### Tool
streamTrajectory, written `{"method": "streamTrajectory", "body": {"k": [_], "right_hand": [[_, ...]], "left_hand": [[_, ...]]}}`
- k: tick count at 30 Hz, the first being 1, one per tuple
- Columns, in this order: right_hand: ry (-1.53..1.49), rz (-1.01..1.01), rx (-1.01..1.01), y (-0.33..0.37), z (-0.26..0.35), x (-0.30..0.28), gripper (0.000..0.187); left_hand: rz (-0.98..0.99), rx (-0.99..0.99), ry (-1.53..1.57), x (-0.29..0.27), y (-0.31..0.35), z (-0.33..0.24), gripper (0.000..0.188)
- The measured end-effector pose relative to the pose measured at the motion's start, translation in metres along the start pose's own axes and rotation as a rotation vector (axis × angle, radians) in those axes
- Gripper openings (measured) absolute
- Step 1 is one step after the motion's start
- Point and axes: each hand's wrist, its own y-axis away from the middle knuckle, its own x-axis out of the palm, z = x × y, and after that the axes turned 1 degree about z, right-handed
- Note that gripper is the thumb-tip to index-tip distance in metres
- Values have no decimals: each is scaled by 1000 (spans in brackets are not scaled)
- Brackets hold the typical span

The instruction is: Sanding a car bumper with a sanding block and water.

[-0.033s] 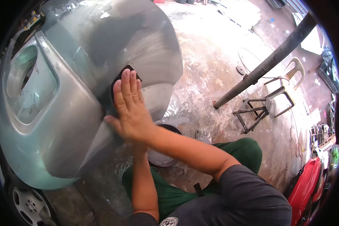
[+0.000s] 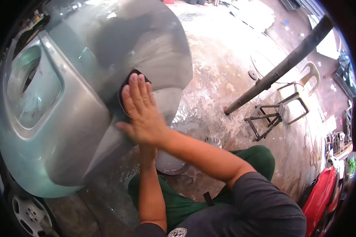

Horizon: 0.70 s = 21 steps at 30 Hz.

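My right hand (image 2: 141,112) lies flat with its fingers stretched out and thumb apart, pressing a dark sheet (image 2: 135,72) that looks like sandpaper. Under the sheet is the curved, wet-looking surface of a grey-silver car bumper (image 2: 75,130), with a darker patch above the hand. My left forearm rises from the lower edge and passes behind the right hand. Of my left hand (image 2: 148,153) only the wrist end shows; its fingers are hidden, as is whatever they touch.
A round basin (image 2: 171,166) stands on the wet concrete floor beside my knees. A leaning pole (image 2: 273,69), a small metal frame stand (image 2: 265,120) and a plastic chair (image 2: 310,77) are at the right. A car wheel (image 2: 29,213) sits at lower left, a red car part (image 2: 320,197) at lower right.
My right hand has shifted slightly right and down across the bumper, the dark sheet moving a little with it. The left forearm stays about where it was.
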Motion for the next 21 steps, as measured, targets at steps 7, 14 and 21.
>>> {"method": "streamTrajectory", "body": {"k": [7,14,21], "right_hand": [[186,166,-302,7,-71,-39,85],[540,411,-930,-15,-164,-95,72],[376,416,-869,-55,-80,-75,67]], "left_hand": [[131,93,-54,-4,-1,1,34],[148,161,-440,-8,1,3,17],[83,17,-323,0,3,-25,16]]}}
